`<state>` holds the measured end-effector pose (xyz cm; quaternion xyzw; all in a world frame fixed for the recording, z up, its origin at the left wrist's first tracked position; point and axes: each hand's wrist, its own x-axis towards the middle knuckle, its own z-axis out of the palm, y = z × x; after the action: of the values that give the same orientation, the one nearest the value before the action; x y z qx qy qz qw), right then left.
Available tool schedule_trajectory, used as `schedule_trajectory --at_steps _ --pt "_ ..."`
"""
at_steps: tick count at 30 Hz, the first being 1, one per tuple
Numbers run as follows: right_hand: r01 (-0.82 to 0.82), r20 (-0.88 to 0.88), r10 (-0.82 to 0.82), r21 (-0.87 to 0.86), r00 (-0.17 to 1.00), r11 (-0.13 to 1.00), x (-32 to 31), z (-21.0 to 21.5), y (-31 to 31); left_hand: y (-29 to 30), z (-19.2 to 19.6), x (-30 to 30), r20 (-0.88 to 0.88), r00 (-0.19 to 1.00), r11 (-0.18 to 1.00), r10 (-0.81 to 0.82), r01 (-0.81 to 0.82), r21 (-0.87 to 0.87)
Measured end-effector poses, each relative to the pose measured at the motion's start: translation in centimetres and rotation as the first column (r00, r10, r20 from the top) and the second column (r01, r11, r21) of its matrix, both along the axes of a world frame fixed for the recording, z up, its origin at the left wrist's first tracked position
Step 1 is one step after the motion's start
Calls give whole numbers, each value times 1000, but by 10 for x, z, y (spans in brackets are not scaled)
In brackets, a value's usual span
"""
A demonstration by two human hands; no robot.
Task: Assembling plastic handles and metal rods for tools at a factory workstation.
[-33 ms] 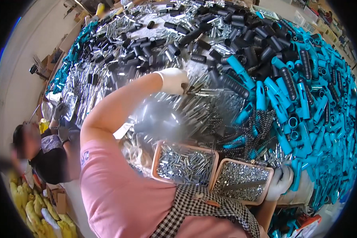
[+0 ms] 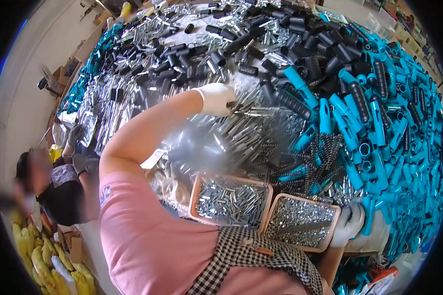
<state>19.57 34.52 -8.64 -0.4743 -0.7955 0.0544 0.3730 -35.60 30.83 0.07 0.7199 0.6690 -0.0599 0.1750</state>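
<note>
My left hand (image 2: 215,99), in a white glove, reaches over the middle of the heap. Its fingers are closed on slim metal rods (image 2: 253,111) that stick out to the right; more rods (image 2: 248,142) lie loose just below. My right hand (image 2: 348,226), gloved too, is at the lower right, beside a tray of small metal pieces (image 2: 337,221). Its fingers are curled, and what they hold is hidden. Metal pins (image 2: 343,189) lie just beyond its fingertips, and a teal tube (image 2: 368,216) stands close at its right.
A second tray (image 2: 192,199) holds short metal pins. Dark springs (image 2: 325,157) lie mid-table. Black sleeves (image 2: 310,69) cover the far side, teal tubes (image 2: 379,172) the right. A flat strip (image 2: 305,227) crosses the nearer tray. At left, another person (image 2: 66,196) works with gloved hands.
My left hand has shifted very slightly to the right, and the rods at its fingertips now point more plainly to the right. My right hand stays in place.
</note>
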Motion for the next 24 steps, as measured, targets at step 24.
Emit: schedule_trajectory --at_steps 24 --pt "-962 -859 -446 -172 251 -210 -162 84 -116 -180 14 246 458 838 503 -297 -271 821"
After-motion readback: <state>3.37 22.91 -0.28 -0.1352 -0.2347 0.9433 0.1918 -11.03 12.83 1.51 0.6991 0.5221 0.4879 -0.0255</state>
